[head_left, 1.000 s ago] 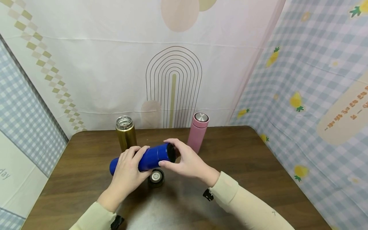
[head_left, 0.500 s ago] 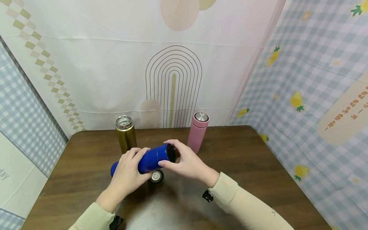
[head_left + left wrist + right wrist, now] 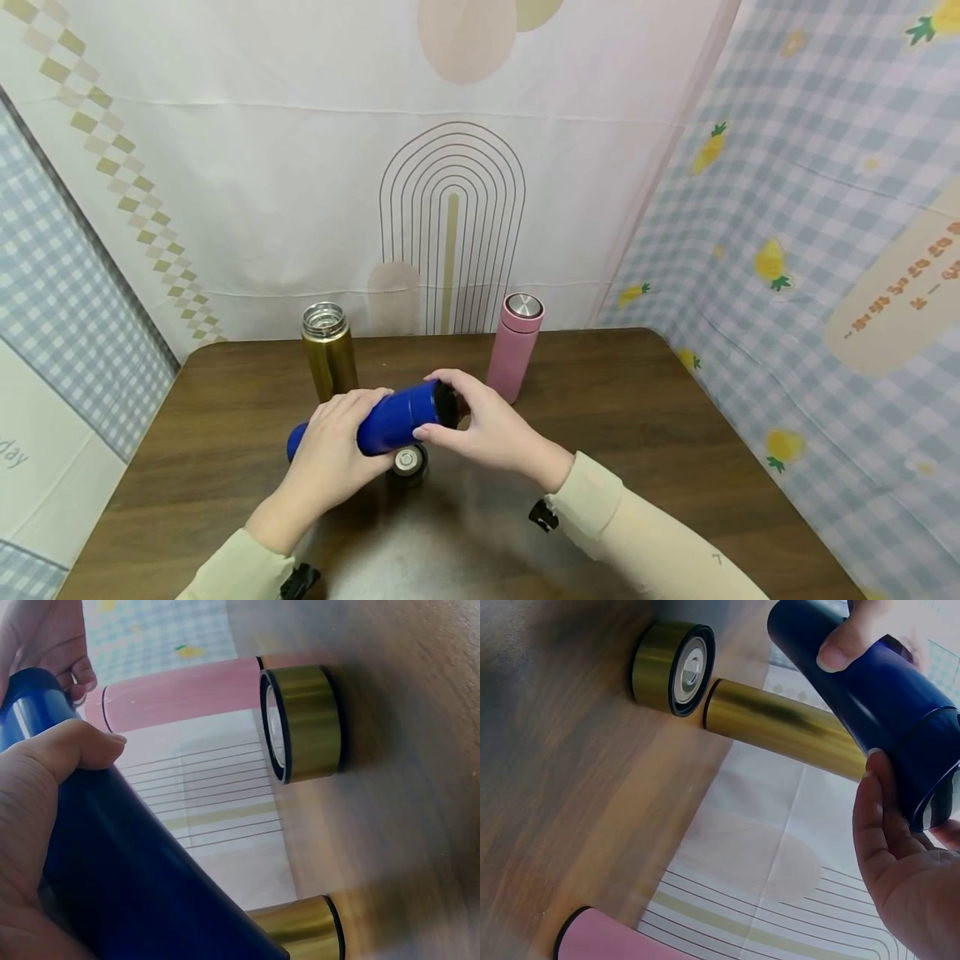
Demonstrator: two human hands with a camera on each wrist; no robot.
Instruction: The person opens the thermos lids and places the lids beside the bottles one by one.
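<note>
A blue thermos bottle (image 3: 386,425) is held tilted above the table, its dark-capped end up and to the right. My left hand (image 3: 330,454) grips its body, thumb on the near side. At the lidded end, my right hand (image 3: 487,429) pinches the rim between thumb and fingers, as the right wrist view also shows. Below the bottle a gold lid (image 3: 307,724) rests on the table, its inner side partly visible. A gold thermos without its lid (image 3: 330,354) stands upright behind my left hand. Behind my right hand stands a pink thermos (image 3: 514,350) with its lid on.
The brown wooden table (image 3: 637,400) ends at a white patterned cloth (image 3: 300,183) at the back. A blue checked cloth (image 3: 810,208) hangs along the right side. Black clips (image 3: 543,515) sit at both wrists.
The hands and the blue thermos bottle stay almost in place, with only a very slight downward drift. The gold thermos, its lid and the pink thermos have not moved.
</note>
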